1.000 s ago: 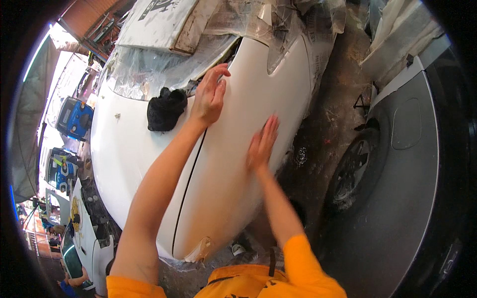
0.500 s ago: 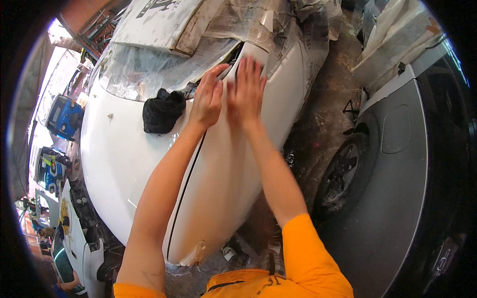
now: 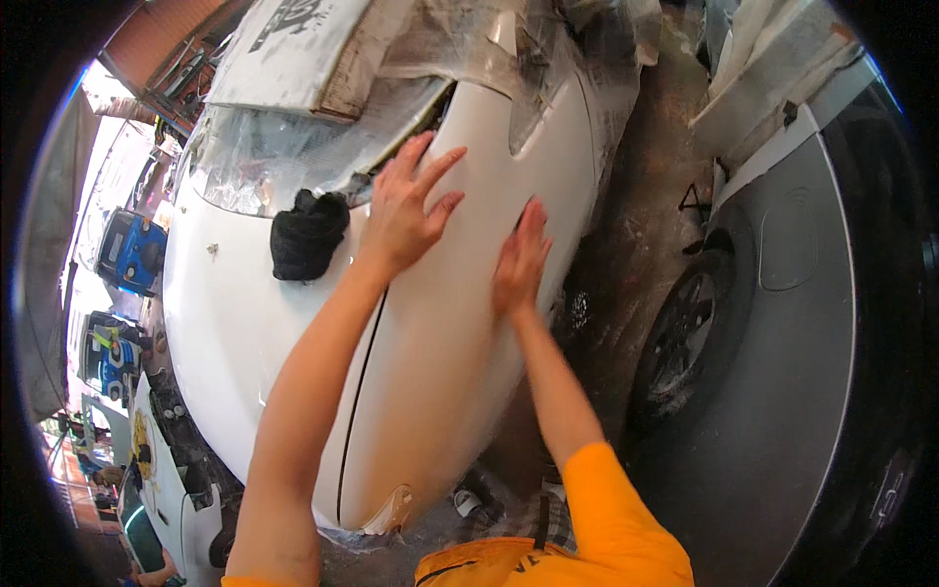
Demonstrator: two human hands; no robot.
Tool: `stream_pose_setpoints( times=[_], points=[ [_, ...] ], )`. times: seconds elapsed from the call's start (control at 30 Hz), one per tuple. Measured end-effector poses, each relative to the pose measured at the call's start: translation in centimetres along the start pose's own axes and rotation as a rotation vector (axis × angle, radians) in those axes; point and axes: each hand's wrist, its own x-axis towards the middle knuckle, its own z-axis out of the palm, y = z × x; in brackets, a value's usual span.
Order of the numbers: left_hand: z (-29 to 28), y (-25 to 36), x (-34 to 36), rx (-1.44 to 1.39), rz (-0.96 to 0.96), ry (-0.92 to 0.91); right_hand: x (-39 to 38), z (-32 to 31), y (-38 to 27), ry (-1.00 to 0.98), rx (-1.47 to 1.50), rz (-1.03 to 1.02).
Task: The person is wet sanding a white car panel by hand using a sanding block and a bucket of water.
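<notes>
My left hand (image 3: pixel 401 210) is open, its fingers spread, over the top of a white car fender (image 3: pixel 440 264) beside the base of the windshield. Lower and to the right is my right hand (image 3: pixel 521 262), its fingers stretched out close together along the fender's outer slope. A dark sliver shows by its fingertips; whether it is a shadow or a thin sheet I cannot make out. A black bunched cloth (image 3: pixel 308 237) lies on the white hood (image 3: pixel 235 323), left of my left hand. A tan, hazy patch (image 3: pixel 406 440) marks the fender's near part.
Plastic sheeting (image 3: pixel 264 147) covers the windshield, with a worn cardboard box (image 3: pixel 303 59) on top. A dark grey car body (image 3: pixel 773 391) with a wheel (image 3: pixel 680 328) stands to the right, across a narrow floor aisle (image 3: pixel 616 235). Blue machines (image 3: pixel 132 252) and loose car parts are at left.
My right hand has moved from the top of the fender down and to the right, away from my left hand. My left hand's fingers have spread apart. The view has shifted slightly.
</notes>
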Motion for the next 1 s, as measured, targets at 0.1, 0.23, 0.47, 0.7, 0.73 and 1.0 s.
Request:
stream_pose_setpoints(
  times=[0.1, 0.23, 0.47, 0.7, 0.73, 1.0],
  points=[
    [0.5, 0.7, -0.1, -0.027, -0.015, -0.026, -1.7, -0.2, 3.6, 0.111, 0.148, 0.174],
    [-0.1, 0.6, 0.1, -0.003, -0.017, -0.063, -27.7, 2.6, -0.6, 0.017, 0.163, 0.255],
    [-0.6, 0.2, 0.3, -0.040, -0.063, -0.034, -10.1, 2.0, 5.3, 0.022, 0.211, 0.430],
    [0.9, -1.1, -0.8, -0.190, -0.047, 0.047, -22.4, 3.0, -8.3, -0.101, 0.134, -0.045],
    [0.8, -0.8, 0.1, -0.212, -0.045, 0.062, -27.5, 2.2, -8.4, -0.144, 0.109, -0.099],
    [0.1, 0.2, 1.4, -0.226, -0.153, 0.205, 10.5, 0.0, -10.0, 0.048, -0.062, -0.371]
  ],
)
